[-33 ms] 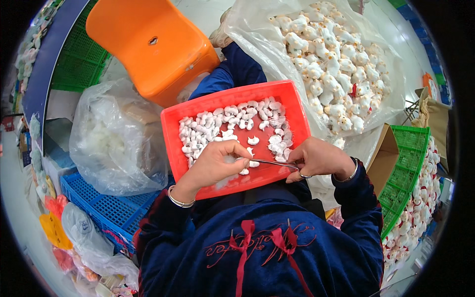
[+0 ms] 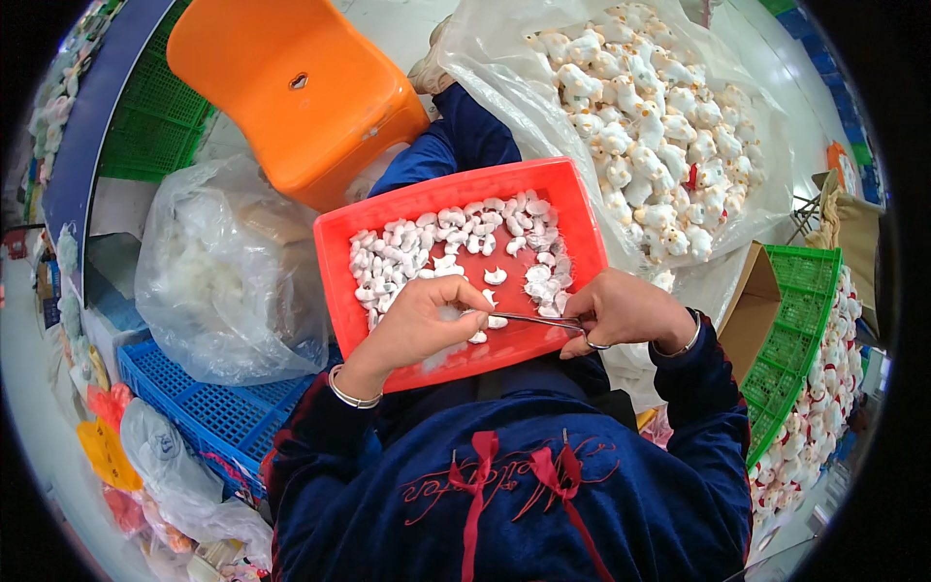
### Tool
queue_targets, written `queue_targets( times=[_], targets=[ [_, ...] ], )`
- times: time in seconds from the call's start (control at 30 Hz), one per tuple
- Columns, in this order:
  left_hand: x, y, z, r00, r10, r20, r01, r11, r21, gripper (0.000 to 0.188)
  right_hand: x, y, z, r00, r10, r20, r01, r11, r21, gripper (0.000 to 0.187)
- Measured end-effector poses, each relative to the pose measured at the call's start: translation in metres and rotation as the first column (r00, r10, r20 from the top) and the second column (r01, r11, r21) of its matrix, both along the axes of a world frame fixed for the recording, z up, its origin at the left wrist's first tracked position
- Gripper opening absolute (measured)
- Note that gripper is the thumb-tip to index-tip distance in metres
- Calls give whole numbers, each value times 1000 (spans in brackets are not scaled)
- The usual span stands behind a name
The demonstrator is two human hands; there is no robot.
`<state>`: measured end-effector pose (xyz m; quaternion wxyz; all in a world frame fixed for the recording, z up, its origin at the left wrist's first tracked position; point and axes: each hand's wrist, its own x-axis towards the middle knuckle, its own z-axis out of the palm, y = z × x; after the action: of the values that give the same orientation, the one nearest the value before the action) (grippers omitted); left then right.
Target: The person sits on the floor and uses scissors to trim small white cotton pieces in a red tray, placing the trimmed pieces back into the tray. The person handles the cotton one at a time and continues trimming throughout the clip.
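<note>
A red plastic tray (image 2: 456, 365) rests across my lap, with many small curved white plush pieces (image 2: 388, 254) in it. Over its near side, my left hand (image 2: 432, 320) is closed, thumb and forefinger pinched together; what sits between them is hidden. Slim metal forceps with finger rings (image 2: 539, 318) are gripped in my right hand (image 2: 621, 312), their tip reaching the left fingertips. A white tuft (image 2: 449, 312) shows beneath the left hand. Single white pieces (image 2: 495, 276) lie loose near the fingertips, and flatter, fuzzy ones (image 2: 545, 281) are heaped at the tray's right.
A big clear bag of white stuffed toys (image 2: 659, 145) stands far right. An orange chair (image 2: 310, 87) is at the far left, above a clear bag of white stuffing (image 2: 228, 272) and a blue crate (image 2: 233, 407). A green crate (image 2: 800, 330) and a cardboard box (image 2: 756, 306) stand at the right.
</note>
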<state>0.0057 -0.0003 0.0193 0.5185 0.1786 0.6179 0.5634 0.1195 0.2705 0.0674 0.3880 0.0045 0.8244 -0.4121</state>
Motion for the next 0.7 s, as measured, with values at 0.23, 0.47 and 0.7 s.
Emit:
queue_targets(
  times=[0.23, 0.47, 0.7],
  targets=[
    [7, 1, -3, 883, -37, -468, 25, 999, -33, 9, 3, 3, -5, 1000, 7, -1, -7, 997, 73, 40],
    [2, 8, -3, 882, -72, -466, 49, 997, -61, 14, -2, -2, -5, 997, 32, -70, -23, 992, 122, 39],
    [-3, 1, -8, 942, -78, -325, 89, 996, 16, 5, 3, -1, -4, 1000, -10, 14, 9, 999, 32, 39]
  ],
)
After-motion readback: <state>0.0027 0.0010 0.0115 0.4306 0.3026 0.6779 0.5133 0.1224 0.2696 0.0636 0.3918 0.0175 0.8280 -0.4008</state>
